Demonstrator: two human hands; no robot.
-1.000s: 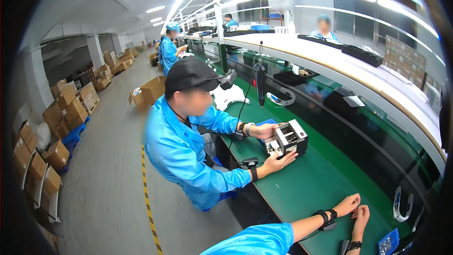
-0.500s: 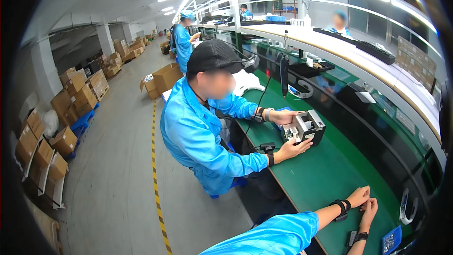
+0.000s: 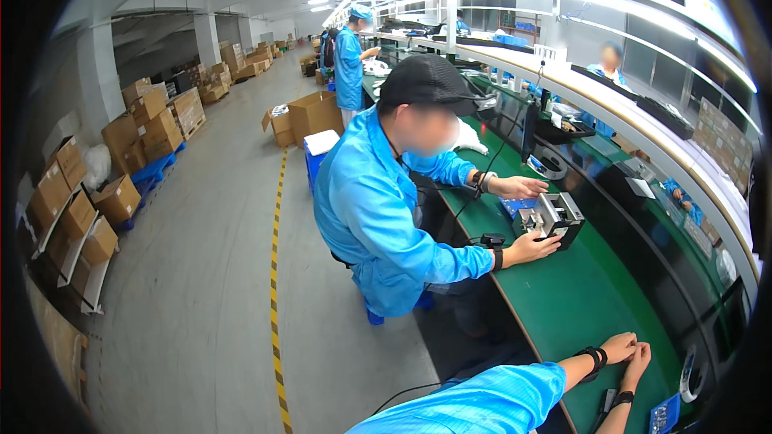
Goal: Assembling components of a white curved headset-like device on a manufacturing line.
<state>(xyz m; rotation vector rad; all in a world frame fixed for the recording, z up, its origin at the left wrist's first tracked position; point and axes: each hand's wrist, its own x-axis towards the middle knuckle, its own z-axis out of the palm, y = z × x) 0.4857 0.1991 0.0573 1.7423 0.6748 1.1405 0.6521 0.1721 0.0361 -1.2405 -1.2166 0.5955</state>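
- Left hand (image 3: 618, 347) and right hand (image 3: 637, 362) pressed together at the lower right, lying on the green worktop (image 3: 591, 305); fingers folded against each other, gripping no object.
- Black wrist strap (image 3: 593, 356) on the left wrist, another dark band (image 3: 622, 396) on the right; blue sleeve (image 3: 482, 402) covering the left forearm up to the strap.
- Nearest the hands: a small blue packet (image 3: 664, 415) at the lower edge, just beside the right forearm, and a white curved part (image 3: 689, 374) a little farther right by the worktop's edge.
- Farther along the same worktop, well apart from the clasped hands: a co-worker in a blue coat (image 3: 378, 209) and black cap (image 3: 426, 80), seated facing the line.
- Co-worker's two hands around a small grey and black device (image 3: 555, 217) standing on the worktop: one hand (image 3: 532, 247) touching its near side, the other hand (image 3: 523, 186) resting just behind it.
- Black cable running from above down toward that device.
- Left of the line: grey floor with a yellow-and-black striped line (image 3: 276, 289), cardboard boxes (image 3: 121, 193) stacked on shelves and pallets along the wall.
- In the distance, another person in blue (image 3: 349, 64) standing at the line; a further person seated across it, beyond the raised shelf.
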